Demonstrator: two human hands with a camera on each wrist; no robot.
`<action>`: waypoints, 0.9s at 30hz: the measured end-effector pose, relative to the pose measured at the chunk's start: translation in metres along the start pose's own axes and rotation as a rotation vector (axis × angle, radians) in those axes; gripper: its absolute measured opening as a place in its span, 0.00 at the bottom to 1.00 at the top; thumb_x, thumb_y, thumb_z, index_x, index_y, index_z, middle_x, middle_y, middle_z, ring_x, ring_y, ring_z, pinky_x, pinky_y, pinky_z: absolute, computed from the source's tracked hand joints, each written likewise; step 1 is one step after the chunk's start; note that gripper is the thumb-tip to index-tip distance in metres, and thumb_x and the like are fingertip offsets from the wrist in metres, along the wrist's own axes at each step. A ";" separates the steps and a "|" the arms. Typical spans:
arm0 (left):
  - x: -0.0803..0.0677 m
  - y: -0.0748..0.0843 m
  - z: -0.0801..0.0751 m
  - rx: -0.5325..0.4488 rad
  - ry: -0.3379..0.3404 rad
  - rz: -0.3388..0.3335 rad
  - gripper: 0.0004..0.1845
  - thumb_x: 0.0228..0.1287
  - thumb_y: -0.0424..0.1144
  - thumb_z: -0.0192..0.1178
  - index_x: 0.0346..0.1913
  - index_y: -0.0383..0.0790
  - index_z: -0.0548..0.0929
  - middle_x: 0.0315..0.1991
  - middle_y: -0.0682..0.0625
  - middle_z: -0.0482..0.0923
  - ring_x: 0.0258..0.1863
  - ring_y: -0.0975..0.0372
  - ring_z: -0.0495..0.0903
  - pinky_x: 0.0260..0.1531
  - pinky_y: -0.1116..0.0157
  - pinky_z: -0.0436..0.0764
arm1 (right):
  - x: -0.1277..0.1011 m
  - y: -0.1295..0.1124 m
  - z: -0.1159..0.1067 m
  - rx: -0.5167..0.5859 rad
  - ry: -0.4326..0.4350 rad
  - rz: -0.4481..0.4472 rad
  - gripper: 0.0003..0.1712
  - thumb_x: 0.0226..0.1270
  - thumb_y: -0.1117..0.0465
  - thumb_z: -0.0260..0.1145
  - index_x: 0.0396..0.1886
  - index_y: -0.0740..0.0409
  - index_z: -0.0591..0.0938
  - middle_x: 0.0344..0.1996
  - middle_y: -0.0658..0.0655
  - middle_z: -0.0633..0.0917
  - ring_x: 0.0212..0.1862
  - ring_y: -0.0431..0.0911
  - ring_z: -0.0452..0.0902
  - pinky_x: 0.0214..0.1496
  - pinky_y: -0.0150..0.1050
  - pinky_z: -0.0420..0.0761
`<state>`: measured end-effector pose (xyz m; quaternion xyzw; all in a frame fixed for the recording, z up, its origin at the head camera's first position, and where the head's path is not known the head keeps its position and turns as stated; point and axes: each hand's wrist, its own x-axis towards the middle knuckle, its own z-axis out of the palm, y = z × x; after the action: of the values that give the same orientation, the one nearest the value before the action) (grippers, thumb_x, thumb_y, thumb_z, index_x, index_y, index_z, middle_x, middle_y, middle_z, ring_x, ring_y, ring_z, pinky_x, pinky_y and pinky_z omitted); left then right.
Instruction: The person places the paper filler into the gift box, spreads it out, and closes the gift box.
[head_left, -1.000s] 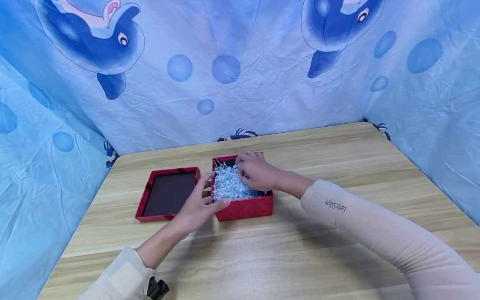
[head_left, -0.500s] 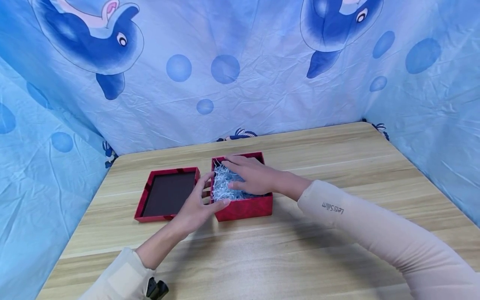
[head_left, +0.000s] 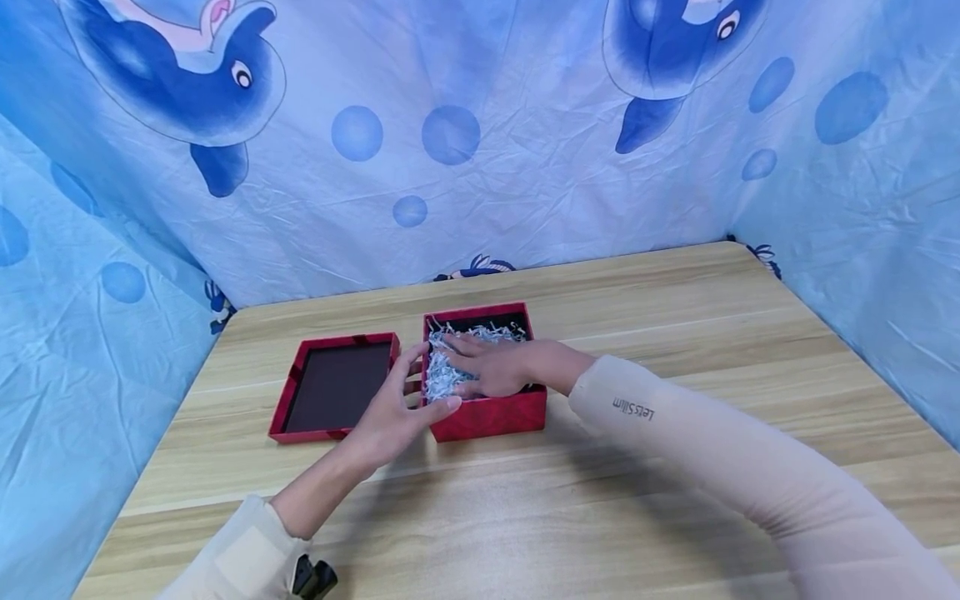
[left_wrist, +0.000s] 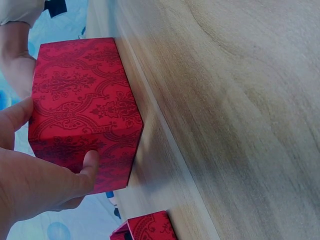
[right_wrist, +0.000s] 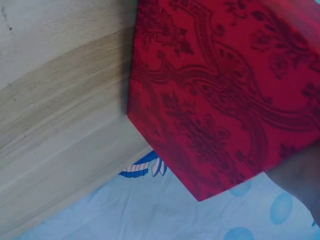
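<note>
**Head view: one hand steadies the box, the other flattens the filler**

Head view, starting nearest: the left hand [head_left: 393,408] sits at the near-left corner of the red box [head_left: 487,414], thumb on the front wall and the other fingers [head_left: 411,367] curled round the left wall. Looks like a plain bracing grip, I'd guess so the box doesn't slide on the tabletop [head_left: 525,508]. The left wrist view backs this up, with the thumb pressed on the patterned side.

Just past those fingers, the right hand [head_left: 487,367] lies palm down inside the box. Its fingers are stretched out fairly flat on the shredded white paper [head_left: 442,379], gripping nothing, more like pressing the filler down to level it. The right wrist view only shows the box's outer wall, so no help there.

Left of the left fingers, close beside the box, the lid [head_left: 337,396] lies upside down, dark inside facing up, out of the way but within reach.

Furthest back hangs the blue dolphin-print cloth [head_left: 480,167].
</note>
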<state>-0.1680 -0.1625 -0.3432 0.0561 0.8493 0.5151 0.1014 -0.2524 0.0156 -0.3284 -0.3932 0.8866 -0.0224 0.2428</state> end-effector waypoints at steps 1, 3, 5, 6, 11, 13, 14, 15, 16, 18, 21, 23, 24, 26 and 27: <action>0.000 0.000 0.000 0.002 0.003 -0.003 0.47 0.46 0.56 0.63 0.66 0.60 0.46 0.62 0.50 0.53 0.59 0.49 0.59 0.47 0.54 0.73 | 0.002 0.000 0.001 -0.012 -0.019 0.010 0.38 0.62 0.36 0.43 0.68 0.37 0.41 0.67 0.43 0.32 0.68 0.45 0.26 0.65 0.52 0.46; 0.000 0.001 0.000 0.000 0.006 -0.008 0.46 0.46 0.55 0.63 0.66 0.60 0.47 0.61 0.49 0.54 0.59 0.50 0.59 0.46 0.54 0.73 | 0.007 0.003 0.003 -0.050 -0.045 0.021 0.36 0.63 0.38 0.43 0.68 0.38 0.44 0.67 0.44 0.32 0.68 0.44 0.26 0.65 0.53 0.45; -0.001 0.004 0.000 -0.003 0.006 -0.016 0.46 0.47 0.54 0.63 0.66 0.59 0.47 0.61 0.49 0.54 0.59 0.50 0.60 0.47 0.54 0.73 | 0.012 0.006 0.006 -0.076 -0.067 0.027 0.35 0.64 0.40 0.44 0.68 0.38 0.46 0.68 0.44 0.34 0.68 0.44 0.26 0.65 0.54 0.44; -0.002 0.006 0.000 -0.005 0.006 -0.021 0.45 0.48 0.53 0.63 0.66 0.59 0.47 0.62 0.48 0.54 0.59 0.50 0.59 0.47 0.54 0.73 | 0.015 0.007 0.008 -0.084 -0.075 0.028 0.34 0.64 0.41 0.44 0.67 0.37 0.46 0.68 0.44 0.34 0.68 0.44 0.26 0.64 0.55 0.43; -0.010 0.022 0.000 -0.023 0.000 -0.038 0.43 0.51 0.48 0.63 0.66 0.56 0.47 0.62 0.45 0.53 0.59 0.48 0.58 0.48 0.52 0.71 | 0.021 0.010 0.014 -0.078 -0.093 0.053 0.30 0.68 0.49 0.44 0.67 0.35 0.48 0.68 0.43 0.35 0.67 0.43 0.24 0.63 0.58 0.38; -0.011 0.024 0.000 -0.028 0.000 -0.038 0.43 0.51 0.47 0.63 0.66 0.56 0.48 0.62 0.44 0.53 0.59 0.48 0.58 0.48 0.52 0.72 | 0.022 0.010 0.015 -0.081 -0.093 0.062 0.29 0.68 0.50 0.43 0.67 0.35 0.48 0.68 0.43 0.36 0.67 0.42 0.24 0.63 0.58 0.37; -0.010 0.023 0.000 -0.027 0.001 -0.036 0.43 0.51 0.47 0.63 0.66 0.56 0.48 0.62 0.45 0.53 0.59 0.48 0.58 0.47 0.53 0.72 | 0.023 0.011 0.015 -0.085 -0.092 0.063 0.29 0.68 0.49 0.43 0.67 0.34 0.48 0.68 0.43 0.36 0.67 0.42 0.24 0.63 0.58 0.37; -0.009 0.021 0.000 -0.023 0.002 -0.033 0.43 0.51 0.48 0.63 0.66 0.57 0.47 0.62 0.45 0.53 0.59 0.49 0.58 0.47 0.53 0.72 | 0.023 0.010 0.014 -0.095 -0.092 0.063 0.30 0.67 0.48 0.44 0.67 0.34 0.48 0.68 0.43 0.36 0.67 0.43 0.24 0.63 0.58 0.38; -0.007 0.018 -0.001 -0.018 0.005 -0.031 0.44 0.50 0.49 0.63 0.66 0.57 0.47 0.62 0.46 0.54 0.59 0.49 0.59 0.47 0.53 0.72 | 0.022 0.010 0.013 -0.106 -0.090 0.060 0.31 0.66 0.48 0.46 0.67 0.35 0.48 0.68 0.43 0.36 0.68 0.43 0.25 0.63 0.58 0.39; -0.004 0.011 -0.001 -0.010 0.011 -0.026 0.44 0.49 0.51 0.63 0.66 0.58 0.47 0.62 0.48 0.54 0.59 0.50 0.59 0.47 0.53 0.72 | 0.020 0.008 0.009 -0.128 -0.085 0.058 0.33 0.65 0.48 0.48 0.67 0.35 0.47 0.68 0.44 0.37 0.68 0.44 0.26 0.64 0.57 0.41; 0.000 0.003 0.000 -0.001 0.017 -0.012 0.45 0.47 0.53 0.63 0.66 0.60 0.47 0.61 0.50 0.55 0.58 0.51 0.60 0.47 0.54 0.73 | 0.013 0.003 -0.001 -0.144 -0.074 0.061 0.36 0.63 0.46 0.51 0.67 0.36 0.46 0.68 0.44 0.37 0.68 0.45 0.28 0.64 0.56 0.45; 0.001 0.000 0.001 -0.007 0.016 -0.004 0.45 0.47 0.54 0.63 0.66 0.60 0.47 0.61 0.50 0.55 0.58 0.52 0.60 0.46 0.55 0.73 | 0.007 0.002 -0.006 -0.134 -0.055 0.064 0.38 0.62 0.44 0.52 0.67 0.35 0.44 0.68 0.44 0.36 0.68 0.45 0.28 0.63 0.56 0.46; 0.001 -0.001 0.001 -0.009 0.015 -0.001 0.45 0.47 0.54 0.63 0.66 0.60 0.47 0.61 0.50 0.55 0.58 0.51 0.60 0.46 0.55 0.74 | 0.004 0.001 -0.008 -0.127 -0.043 0.060 0.39 0.61 0.43 0.52 0.67 0.35 0.43 0.68 0.44 0.36 0.68 0.46 0.28 0.63 0.57 0.46; 0.001 -0.001 0.001 -0.013 0.011 0.000 0.46 0.47 0.54 0.63 0.66 0.60 0.47 0.61 0.50 0.54 0.58 0.51 0.60 0.46 0.55 0.74 | -0.003 0.001 -0.013 -0.091 -0.009 0.053 0.41 0.60 0.41 0.53 0.67 0.34 0.43 0.68 0.45 0.36 0.68 0.46 0.28 0.63 0.58 0.45; 0.000 -0.001 0.001 -0.011 0.011 -0.001 0.46 0.47 0.54 0.63 0.66 0.60 0.47 0.61 0.50 0.54 0.58 0.51 0.60 0.46 0.54 0.73 | -0.006 0.002 -0.015 -0.074 0.011 0.046 0.41 0.60 0.41 0.53 0.68 0.35 0.43 0.68 0.45 0.37 0.68 0.46 0.28 0.63 0.59 0.44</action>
<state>-0.1678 -0.1619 -0.3445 0.0524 0.8470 0.5200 0.0971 -0.2568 0.0191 -0.3126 -0.3813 0.8969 0.0139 0.2237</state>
